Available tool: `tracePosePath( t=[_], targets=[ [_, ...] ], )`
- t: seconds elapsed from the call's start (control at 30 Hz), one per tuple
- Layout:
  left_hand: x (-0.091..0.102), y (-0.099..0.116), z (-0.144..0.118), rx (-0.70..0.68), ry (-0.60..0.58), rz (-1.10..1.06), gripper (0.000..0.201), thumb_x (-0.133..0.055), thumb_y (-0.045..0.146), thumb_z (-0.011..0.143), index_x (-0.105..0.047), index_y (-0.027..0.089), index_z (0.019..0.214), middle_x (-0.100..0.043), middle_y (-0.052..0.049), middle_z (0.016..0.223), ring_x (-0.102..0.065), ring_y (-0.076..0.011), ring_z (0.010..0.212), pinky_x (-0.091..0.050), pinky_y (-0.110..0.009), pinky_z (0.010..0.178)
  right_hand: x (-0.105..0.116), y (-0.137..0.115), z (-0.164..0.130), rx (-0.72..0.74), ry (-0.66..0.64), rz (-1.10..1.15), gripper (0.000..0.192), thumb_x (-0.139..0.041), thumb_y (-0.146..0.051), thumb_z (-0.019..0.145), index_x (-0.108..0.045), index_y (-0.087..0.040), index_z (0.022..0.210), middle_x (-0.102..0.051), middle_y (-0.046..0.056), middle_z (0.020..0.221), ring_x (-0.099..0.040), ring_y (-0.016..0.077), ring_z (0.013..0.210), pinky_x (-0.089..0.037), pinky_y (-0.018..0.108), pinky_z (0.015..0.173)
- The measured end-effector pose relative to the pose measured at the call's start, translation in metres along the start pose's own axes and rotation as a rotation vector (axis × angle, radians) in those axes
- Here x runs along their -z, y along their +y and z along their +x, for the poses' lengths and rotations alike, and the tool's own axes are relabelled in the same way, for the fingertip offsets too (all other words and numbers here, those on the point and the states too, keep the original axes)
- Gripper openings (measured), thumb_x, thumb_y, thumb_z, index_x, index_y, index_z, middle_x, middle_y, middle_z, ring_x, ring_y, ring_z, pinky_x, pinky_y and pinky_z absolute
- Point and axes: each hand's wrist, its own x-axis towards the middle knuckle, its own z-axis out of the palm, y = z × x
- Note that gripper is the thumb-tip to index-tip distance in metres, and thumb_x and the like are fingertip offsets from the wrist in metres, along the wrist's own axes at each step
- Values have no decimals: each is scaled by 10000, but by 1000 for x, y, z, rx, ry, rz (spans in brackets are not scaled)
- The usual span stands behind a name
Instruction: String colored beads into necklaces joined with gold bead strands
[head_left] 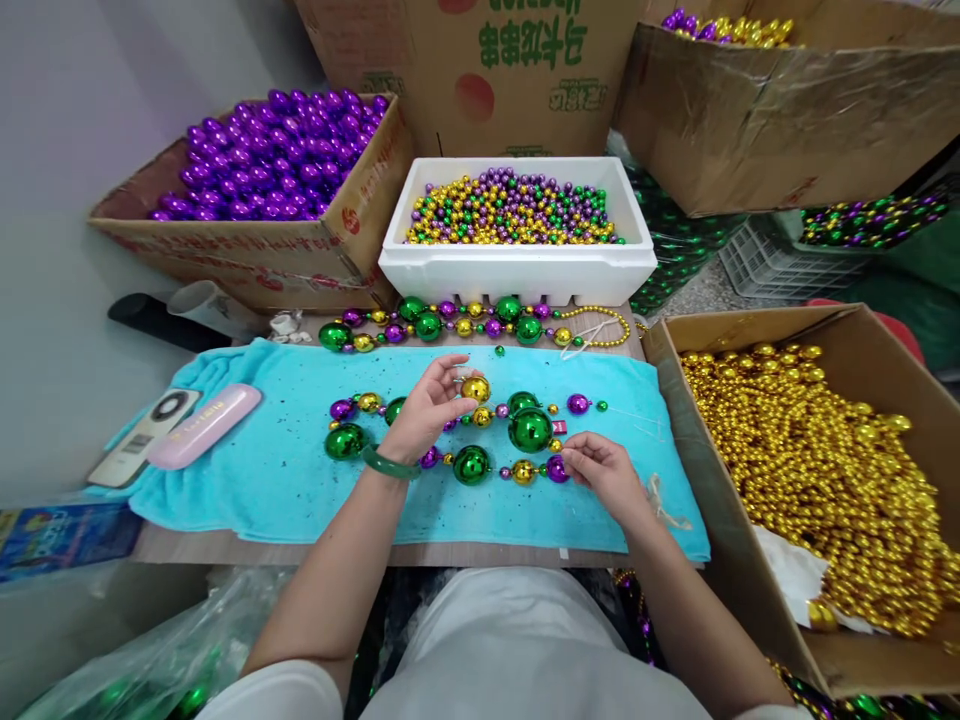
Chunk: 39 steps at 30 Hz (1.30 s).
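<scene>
Beads in green, gold and purple make up the strand [480, 440] under both hands, laid in a loose loop on a turquoise towel [285, 470] over the surface. The balls are shiny and mirror-like, in mixed sizes: large green ones, middling gold and purple ones, and tiny spacers between them.

The left hand [424, 415] has its grip closed on a gold bead [475, 388], pinched at the fingertips just above the strand's upper run; a green bangle [390, 463] sits on that wrist. A large green ball [530, 429] lies just right of this grip, and another green ball [345, 441] lies to its left, past the wrist.

The right hand [604, 470] has a narrow grip, fingertips pinched at the end of the strand's lower run, touching a purple bead [556, 467]. Just left of that grip come a gold bead and then a green ball [472, 465].

Beyond both grips, at the towel's far edge, a second strand [465, 325] of the same colours lies stretched out, and behind it stands a white foam box [517, 265] filled with small mixed beads. Far left of the left grip lie a pink case [202, 427] and a remote [142, 437]. Right of the right grip, an open cardboard box [757, 620] holds gold beads; another box [247, 250], far up to the left, holds purple ones.
</scene>
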Motion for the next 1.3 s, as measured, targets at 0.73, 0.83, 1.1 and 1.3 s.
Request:
tracePosePath(
  t=[0.73, 0.83, 1.1, 1.3],
  targets=[
    [-29, -24, -11, 165, 122, -290, 352, -785, 162, 626, -560, 193, 895, -632, 11, 875, -630, -116, 761, -537, -244, 681, 0, 23, 0, 14, -118, 205, 293, -765, -356, 648, -560, -195, 781, -669, 0, 621, -570, 118, 503, -374, 210, 435],
    [-26, -26, -8, 202, 179, -288, 298, -781, 255, 649, -572, 185, 849, -645, 7, 839, -642, -129, 733, -548, -262, 651, 4, 26, 0, 4, -205, 185, 308, -772, -330, 640, -590, -197, 850, -700, 21, 708, -603, 133, 574, -388, 211, 456],
    [-30, -32, 0, 165, 278, -90, 255, -792, 294, 613, -701, 161, 811, -704, -42, 827, -642, -142, 719, -515, -240, 586, 3, 44, 7, 118, -49, -38, 249, -732, -397, 657, -636, -189, 753, -628, -10, 603, -476, 95, 479, -350, 224, 453],
    [-57, -10, -9, -226, 149, 316, 79, -722, 274, 723, -750, 214, 768, -718, -47, 903, -630, -182, 938, -508, -311, 827, 13, 15, 3, 403, 151, -302, 157, -653, -350, 773, -679, -196, 785, -658, 25, 745, -533, 127, 604, -416, 260, 560]
  ],
)
